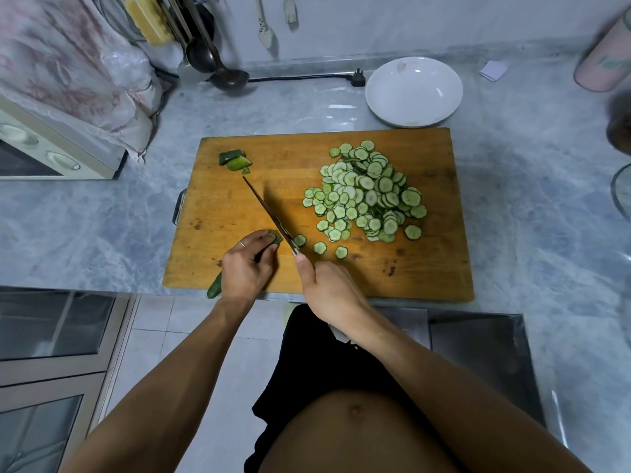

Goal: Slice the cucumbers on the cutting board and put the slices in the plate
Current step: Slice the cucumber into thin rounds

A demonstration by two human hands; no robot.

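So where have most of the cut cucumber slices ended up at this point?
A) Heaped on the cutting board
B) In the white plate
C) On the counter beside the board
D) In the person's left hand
A: the slices lie in a heap on the right part of the cutting board, while the white plate behind the board holds none.
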